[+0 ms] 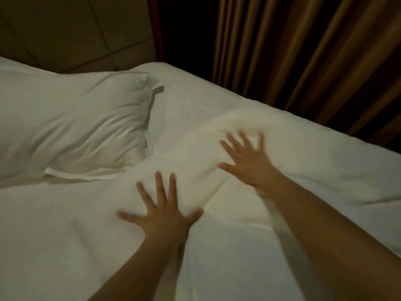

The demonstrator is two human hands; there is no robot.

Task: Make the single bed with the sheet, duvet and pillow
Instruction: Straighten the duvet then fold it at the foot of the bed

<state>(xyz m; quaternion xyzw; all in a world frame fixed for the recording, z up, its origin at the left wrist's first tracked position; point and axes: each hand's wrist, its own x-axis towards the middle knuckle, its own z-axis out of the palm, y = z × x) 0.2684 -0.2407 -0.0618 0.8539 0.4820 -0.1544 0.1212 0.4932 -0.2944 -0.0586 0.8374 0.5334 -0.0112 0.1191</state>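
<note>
— The left hand?
— Flat on the white duvet, fingers spread, holding nothing. The right hand lies the same way, farther up on a puffed fold.
— And the pillow?
— Beyond the left hand, by the headboard, with bare sheet beside it.
— The far edge?
— It runs along the brown curtain, a dark gap between.

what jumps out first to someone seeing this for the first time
Two bare hands with spread fingers lie on the white duvet in the middle: the left hand nearer, the right hand further on a raised fold. A rumpled white pillow lies at the upper left, and brown curtains hang behind the bed.
</note>
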